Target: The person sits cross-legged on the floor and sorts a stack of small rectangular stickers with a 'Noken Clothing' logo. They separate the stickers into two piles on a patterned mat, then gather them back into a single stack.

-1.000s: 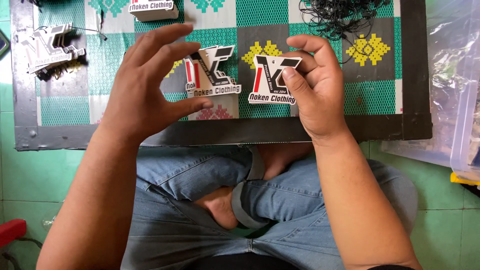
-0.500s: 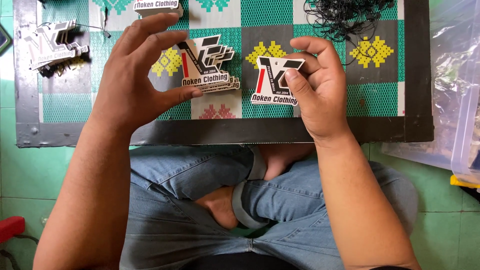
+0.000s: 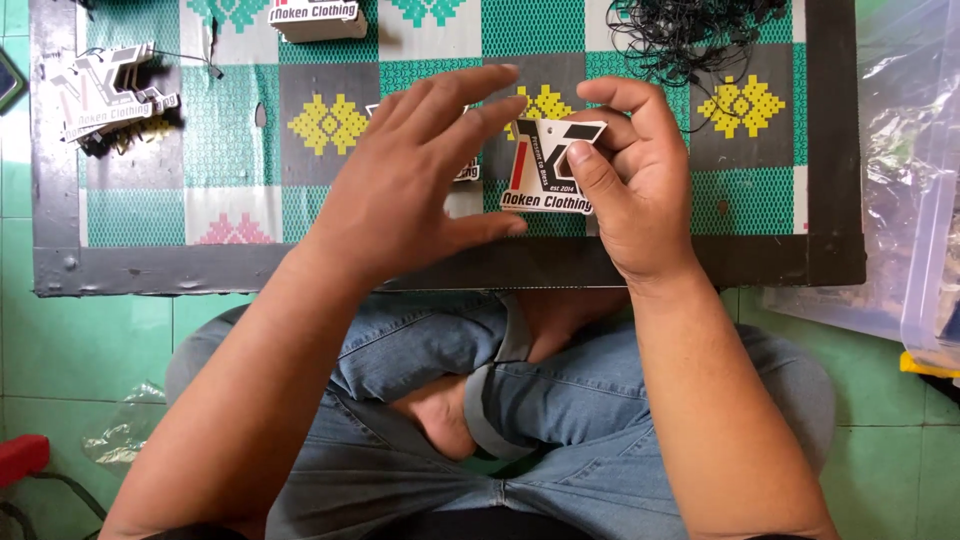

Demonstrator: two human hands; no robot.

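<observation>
Open board (image 3: 240, 160) between tag stack (image 3: 105, 95) and left hand (image 3: 410, 185)

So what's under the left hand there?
Beneath the left hand only a corner of a card tag shows, over the patterned board. The hand covers the rest, so whether its fingers hold it is unclear.

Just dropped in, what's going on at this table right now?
A person sits cross-legged at a low patterned table. The right hand pinches a cut-out card tag; the left hand hovers open beside it, covering another tag. A stack of finished tags lies far left, black strings top right.
</observation>
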